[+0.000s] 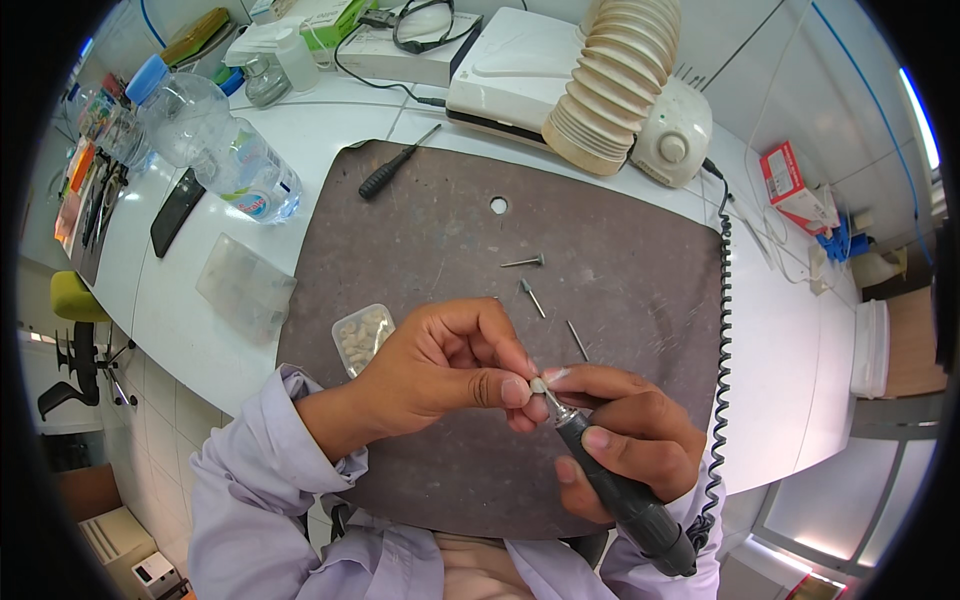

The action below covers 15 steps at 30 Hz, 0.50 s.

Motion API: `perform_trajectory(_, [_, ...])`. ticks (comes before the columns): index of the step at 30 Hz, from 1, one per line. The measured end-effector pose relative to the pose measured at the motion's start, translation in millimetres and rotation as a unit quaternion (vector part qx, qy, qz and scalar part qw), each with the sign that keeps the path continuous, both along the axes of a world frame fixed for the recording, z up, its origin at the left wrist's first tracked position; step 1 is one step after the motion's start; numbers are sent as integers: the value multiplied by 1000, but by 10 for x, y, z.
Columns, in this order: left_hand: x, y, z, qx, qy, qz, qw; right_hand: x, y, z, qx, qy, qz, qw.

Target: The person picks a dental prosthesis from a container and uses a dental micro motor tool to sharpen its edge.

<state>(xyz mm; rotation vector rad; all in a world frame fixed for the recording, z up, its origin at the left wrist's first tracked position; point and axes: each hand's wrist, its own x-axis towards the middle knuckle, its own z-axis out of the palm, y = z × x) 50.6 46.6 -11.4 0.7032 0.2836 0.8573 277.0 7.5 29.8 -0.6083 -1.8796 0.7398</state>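
My left hand pinches a small off-white piece, shaped like a dental crown, between thumb and fingertips. Wrapped in my right hand is a dark rotary handpiece, tilted with its metal nose up against the crown. The bit is mostly hidden by the fingers. Both hands meet over a brown mat. Beyond them lie a grinding bur, a second bur and a thin metal shank. Beside my left wrist sits a small see-through tub of beige pieces.
A black-handled screwdriver lies at the mat's far left. Past it stand a large plastic bottle, a black phone and a see-through box. A ribbed hose and control unit are behind; a coiled cord runs down the right.
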Motion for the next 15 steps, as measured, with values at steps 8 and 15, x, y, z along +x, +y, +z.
perform_trajectory(8, [-6, 0, -3, -3, 1, -6, 1000, 19, 8, -3, 3, -7, 7, 1000])
perform_trajectory(15, [-5, 1, -1, -3, -5, -6, 1000, 53, -18, 10, -19, 20, 24, 999])
